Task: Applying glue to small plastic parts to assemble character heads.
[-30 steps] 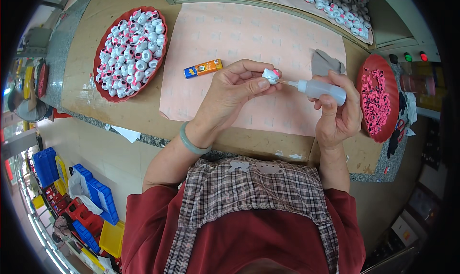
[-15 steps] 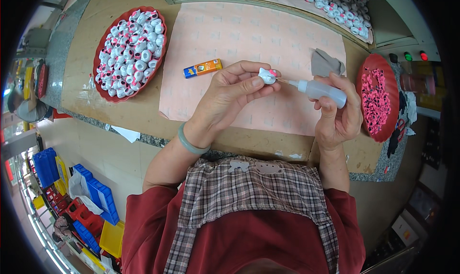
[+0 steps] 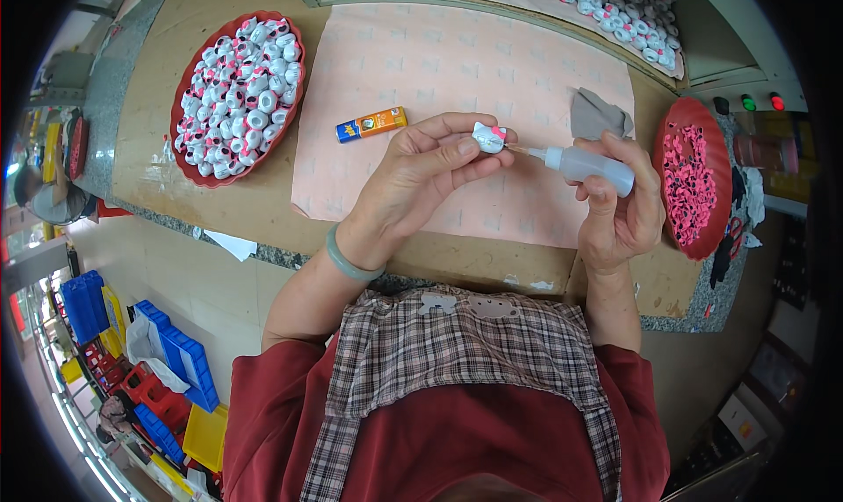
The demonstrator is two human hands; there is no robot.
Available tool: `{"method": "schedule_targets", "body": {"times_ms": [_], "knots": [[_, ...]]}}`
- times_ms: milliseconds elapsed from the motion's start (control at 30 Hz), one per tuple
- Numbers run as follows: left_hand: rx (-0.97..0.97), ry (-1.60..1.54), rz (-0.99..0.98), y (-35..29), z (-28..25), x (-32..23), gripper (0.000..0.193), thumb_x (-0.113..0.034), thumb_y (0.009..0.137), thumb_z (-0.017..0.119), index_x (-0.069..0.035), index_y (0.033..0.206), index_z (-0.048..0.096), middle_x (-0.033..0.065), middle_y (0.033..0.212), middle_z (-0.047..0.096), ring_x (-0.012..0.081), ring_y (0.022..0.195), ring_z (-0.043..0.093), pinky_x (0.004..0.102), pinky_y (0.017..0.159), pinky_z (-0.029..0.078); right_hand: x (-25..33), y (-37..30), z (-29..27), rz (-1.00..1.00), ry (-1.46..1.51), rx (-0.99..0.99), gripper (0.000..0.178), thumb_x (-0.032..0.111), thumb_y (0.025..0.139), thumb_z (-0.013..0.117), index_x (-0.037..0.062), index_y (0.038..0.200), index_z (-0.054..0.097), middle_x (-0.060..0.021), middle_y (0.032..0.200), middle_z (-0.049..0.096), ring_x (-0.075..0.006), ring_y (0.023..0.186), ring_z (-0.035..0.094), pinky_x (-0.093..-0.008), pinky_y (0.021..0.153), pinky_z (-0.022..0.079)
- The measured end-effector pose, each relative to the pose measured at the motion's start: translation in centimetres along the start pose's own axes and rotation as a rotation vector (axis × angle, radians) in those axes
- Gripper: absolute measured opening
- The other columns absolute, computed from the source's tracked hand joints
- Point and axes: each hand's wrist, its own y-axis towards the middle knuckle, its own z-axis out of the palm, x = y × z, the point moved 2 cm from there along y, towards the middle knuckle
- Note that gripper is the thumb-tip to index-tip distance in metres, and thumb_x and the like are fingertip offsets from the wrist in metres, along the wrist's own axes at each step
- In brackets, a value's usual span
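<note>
Between the thumb and fingers of my left hand point(image 3: 420, 164) is a small white cat-shaped figure head point(image 3: 488, 139) with a pink bow. My right hand point(image 3: 622, 205) grips a translucent squeeze bottle point(image 3: 593, 170), tilted so its thin nozzle points left. The nozzle's tip is at the right side of the figure head; whether it touches cannot be made out. Both hands are above a pale pink sheet point(image 3: 457, 54). An orange and blue tube-like package point(image 3: 371, 125) lies on the sheet, left of my left hand.
A red scalloped tray point(image 3: 211, 182) piled with white figure heads stands at the left. Another red tray point(image 3: 680, 114) at the right holds small pink pieces. A grey cloth point(image 3: 601, 114) lies near my right hand. More white heads point(image 3: 623, 30) sit on a shelf at the back.
The figure head has turned slightly in my left fingers, showing more of its pink bow. The bottle has stayed almost in place.
</note>
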Motion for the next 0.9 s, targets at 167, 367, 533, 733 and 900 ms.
{"method": "schedule_targets", "body": {"times_ms": [167,367,533,733,900], "knots": [[0.001,-0.028,-0.012,-0.15,-0.01,-0.02,0.033,-0.004,0.090,0.054,0.005,0.121,0.051,0.0242,0.119,0.055,0.0263,0.104,0.061,0.0310,0.092,0.050,-0.09,0.00,-0.02,-0.016,-0.014,-0.009,0.035,0.019,0.092,0.056,-0.0054,0.116,0.050,-0.0191,0.091,0.064,-0.0131,0.062,0.057,-0.0210,0.053,0.045],[0.005,-0.064,-0.024,-0.07,-0.13,0.04,0.034,-0.004,0.090,0.053,0.005,0.122,0.049,0.0248,0.120,0.054,0.0264,0.104,0.061,0.0312,0.093,0.050,-0.05,-0.06,-0.18,-0.015,-0.036,-0.010,0.034,0.018,0.092,0.056,-0.0057,0.116,0.050,-0.0195,0.092,0.064,-0.0133,0.062,0.057,-0.0210,0.053,0.045],[-0.002,-0.051,0.001,-0.04,-0.26,-0.18,0.034,-0.003,0.090,0.053,0.006,0.122,0.049,0.0250,0.120,0.053,0.0262,0.104,0.061,0.0310,0.093,0.050,0.04,-0.02,-0.20,-0.033,-0.055,-0.008,0.033,0.017,0.091,0.057,-0.0057,0.115,0.051,-0.0190,0.091,0.063,-0.0131,0.061,0.056,-0.0210,0.053,0.045],[-0.021,0.002,0.037,-0.15,-0.11,-0.34,0.033,-0.003,0.090,0.053,0.006,0.122,0.049,0.0247,0.119,0.055,0.0258,0.103,0.061,0.0303,0.092,0.051,0.20,0.08,-0.20,-0.039,-0.043,0.013,0.032,0.015,0.091,0.056,-0.0058,0.115,0.051,-0.0180,0.090,0.063,-0.0126,0.060,0.055,-0.0208,0.052,0.045],[-0.037,0.033,0.040,-0.05,0.00,-0.14,0.032,-0.004,0.090,0.053,0.005,0.121,0.051,0.0240,0.117,0.056,0.0254,0.103,0.061,0.0301,0.092,0.051,0.03,0.02,-0.10,-0.032,-0.007,0.018,0.031,0.014,0.091,0.055,-0.0059,0.115,0.051,-0.0181,0.089,0.063,-0.0125,0.060,0.055,-0.0207,0.052,0.044]]}}
